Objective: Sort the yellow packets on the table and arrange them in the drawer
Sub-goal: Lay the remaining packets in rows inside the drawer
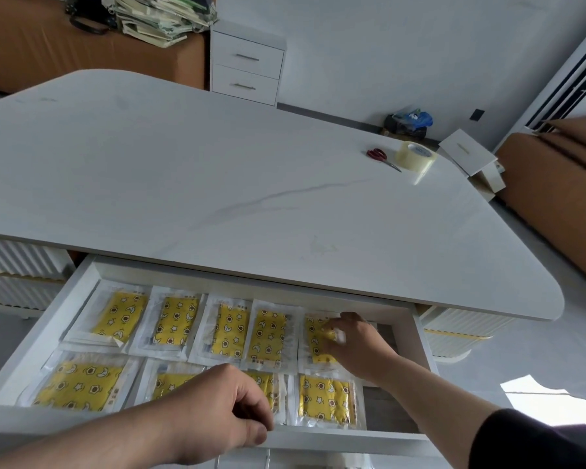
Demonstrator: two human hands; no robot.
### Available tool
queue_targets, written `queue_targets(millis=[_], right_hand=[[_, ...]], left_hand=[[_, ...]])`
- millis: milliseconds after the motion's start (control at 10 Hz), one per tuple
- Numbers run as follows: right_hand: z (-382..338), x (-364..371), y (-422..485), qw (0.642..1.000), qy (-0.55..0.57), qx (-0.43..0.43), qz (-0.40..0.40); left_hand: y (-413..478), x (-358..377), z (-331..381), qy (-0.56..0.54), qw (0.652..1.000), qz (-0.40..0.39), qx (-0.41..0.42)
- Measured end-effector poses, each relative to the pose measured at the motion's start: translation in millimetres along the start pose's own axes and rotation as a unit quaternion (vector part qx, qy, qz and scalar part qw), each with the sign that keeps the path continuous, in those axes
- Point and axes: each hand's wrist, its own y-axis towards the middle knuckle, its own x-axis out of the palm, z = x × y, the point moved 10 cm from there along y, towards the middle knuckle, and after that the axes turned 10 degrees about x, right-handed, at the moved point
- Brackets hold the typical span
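The white drawer (44, 336) under the table stands pulled out. Several yellow packets with star and moon prints, in clear wrappers, lie in two rows inside it, such as one at the back left (121, 316) and one at the front right (325, 399). My right hand (356, 343) reaches into the back right corner and its fingers rest on the rightmost back-row packet (313, 336). My left hand (224, 411) sits at the drawer's front edge, fingers curled over the edge and covering part of the front-row packets; whether it pinches a packet is hidden.
On the white marble table (217, 184), red scissors (381, 157) and a roll of clear tape (415, 156) lie at the far right. A small white two-drawer cabinet (247, 67) stands behind. Brown cardboard (555, 184) leans to the right of the table.
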Motion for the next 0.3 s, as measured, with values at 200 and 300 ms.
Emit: queue_targets(millis=[200, 300], right_hand=[[20.6, -39.1, -11.0, 0.901, 0.401, 0.165, -0.034], [10.6, -43.9, -45.7, 0.921, 0.337, 0.148, -0.125]], left_hand=[[2.7, -1.5, -2.7, -0.001, 1.000, -0.008, -0.022], [-2.4, -2.6, 1.9, 0.002, 0.999, 0.019, -0.041]])
